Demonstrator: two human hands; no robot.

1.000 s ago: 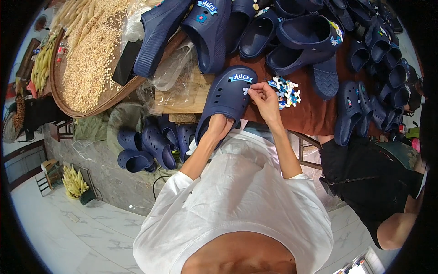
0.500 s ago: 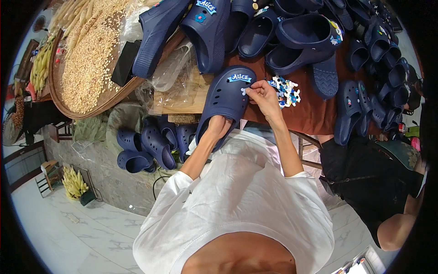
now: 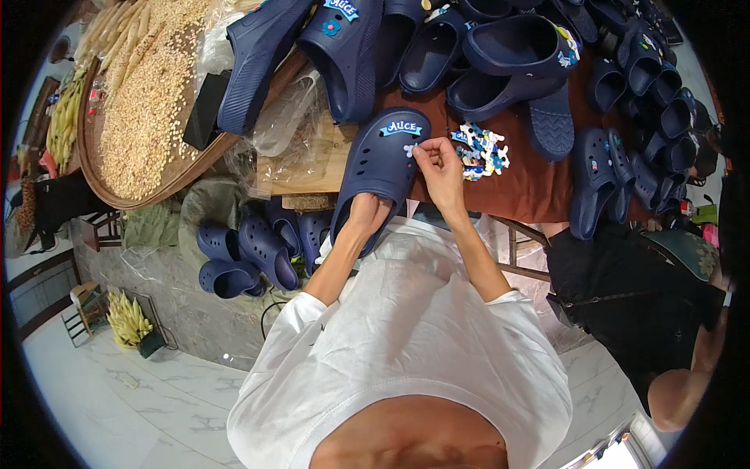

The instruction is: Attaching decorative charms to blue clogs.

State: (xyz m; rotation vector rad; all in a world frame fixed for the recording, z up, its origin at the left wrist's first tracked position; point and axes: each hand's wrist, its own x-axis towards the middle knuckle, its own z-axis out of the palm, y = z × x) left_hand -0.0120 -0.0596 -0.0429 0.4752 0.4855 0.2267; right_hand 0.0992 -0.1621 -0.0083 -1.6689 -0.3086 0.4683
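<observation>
A navy clog (image 3: 376, 170) with rows of holes is held up in front of me, toe pointing away. My left hand (image 3: 367, 213) reaches into its foot opening; the fingers are hidden inside and the shoe rests on that hand. Across the toe sits a blue banner charm (image 3: 401, 127) with white lettering. With thumb and forefinger together, my right hand (image 3: 440, 170) pinches a small white charm (image 3: 409, 150) against the upper's right side. Just right of that hand, a pile of loose white, blue and yellow charms (image 3: 486, 148) lies on the brown cloth (image 3: 519, 187).
More navy clogs (image 3: 512, 59) crowd the table's far side and right. Others (image 3: 266, 250) are at lower left below the table edge. A round woven tray (image 3: 148, 199) of corn kernels stands at far left. Beside me on the right is a person in black (image 3: 617, 289).
The whole view has shifted slightly. My right hand still pinches the small charm at the clog's side, its fingers turned a little; my left hand stays inside the shoe.
</observation>
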